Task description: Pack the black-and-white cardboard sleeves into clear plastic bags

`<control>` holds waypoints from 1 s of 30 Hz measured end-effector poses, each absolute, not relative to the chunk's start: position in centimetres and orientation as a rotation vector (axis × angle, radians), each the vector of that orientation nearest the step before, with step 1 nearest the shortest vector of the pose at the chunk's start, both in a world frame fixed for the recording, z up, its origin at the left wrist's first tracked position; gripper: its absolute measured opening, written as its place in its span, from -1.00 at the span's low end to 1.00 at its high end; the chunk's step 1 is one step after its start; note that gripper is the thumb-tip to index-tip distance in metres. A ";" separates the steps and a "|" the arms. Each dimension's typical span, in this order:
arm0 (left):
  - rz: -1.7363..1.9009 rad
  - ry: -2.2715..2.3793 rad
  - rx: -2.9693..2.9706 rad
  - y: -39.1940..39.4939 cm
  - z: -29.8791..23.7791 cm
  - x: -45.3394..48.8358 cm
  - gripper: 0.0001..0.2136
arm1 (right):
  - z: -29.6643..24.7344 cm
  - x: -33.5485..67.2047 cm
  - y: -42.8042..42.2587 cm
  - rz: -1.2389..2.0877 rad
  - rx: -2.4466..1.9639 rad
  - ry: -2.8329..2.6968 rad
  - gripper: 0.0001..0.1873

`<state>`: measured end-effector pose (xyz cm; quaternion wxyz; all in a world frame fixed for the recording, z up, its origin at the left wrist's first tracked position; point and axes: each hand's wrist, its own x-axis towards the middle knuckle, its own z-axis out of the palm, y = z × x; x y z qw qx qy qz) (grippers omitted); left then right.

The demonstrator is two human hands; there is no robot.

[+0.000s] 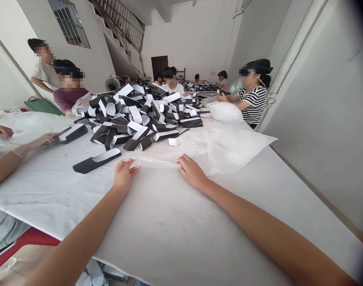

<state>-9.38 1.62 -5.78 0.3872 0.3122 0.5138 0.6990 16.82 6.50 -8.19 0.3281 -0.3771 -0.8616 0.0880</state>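
A translucent plastic bag (229, 149) lies flattened on the white-covered table, its near edge stretched between my two hands. My left hand (124, 173) pinches the left end of that edge between thumb and forefinger, the other fingers loosely bent. At the right end, the curled fingers of my right hand (191, 170) grip the same edge. Left of my left hand lies a single black card piece (96, 161) with a white inside and a cut-out. Beyond the bag rises a large heap of folded black-and-white card pieces (136, 115).
At the left, a co-worker's hand (44, 141) touches another black card piece (71, 133). A filled clear bag (225, 112) sits near a person in a striped shirt (254, 101). Several other people work around the tables. A red chair (32, 237) stands below the left table edge.
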 end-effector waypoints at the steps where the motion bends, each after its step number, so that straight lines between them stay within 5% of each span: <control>1: 1.827 1.289 0.767 1.7 -5.8 -9.5 -0.71 | -8.1 16.8 6.4 0.218 -0.976 -2.257 -0.85; 4: 1.963 1.226 0.819 1.9 -5.9 -9.5 -0.69 | -7.9 16.8 5.9 0.241 -0.923 -2.318 -0.94; 14: 1.982 1.098 0.806 1.6 -5.5 -9.8 -0.90 | -6.8 17.2 5.2 0.468 -0.581 -2.417 -0.65; 19: 1.773 1.263 1.027 1.9 -6.2 -9.8 -0.39 | -6.4 17.3 3.6 0.563 -0.529 -2.337 -0.62; 30: 1.205 0.852 1.267 -0.1 -5.4 -7.2 -0.52 | -4.4 15.2 3.1 1.805 -0.753 -1.296 -0.72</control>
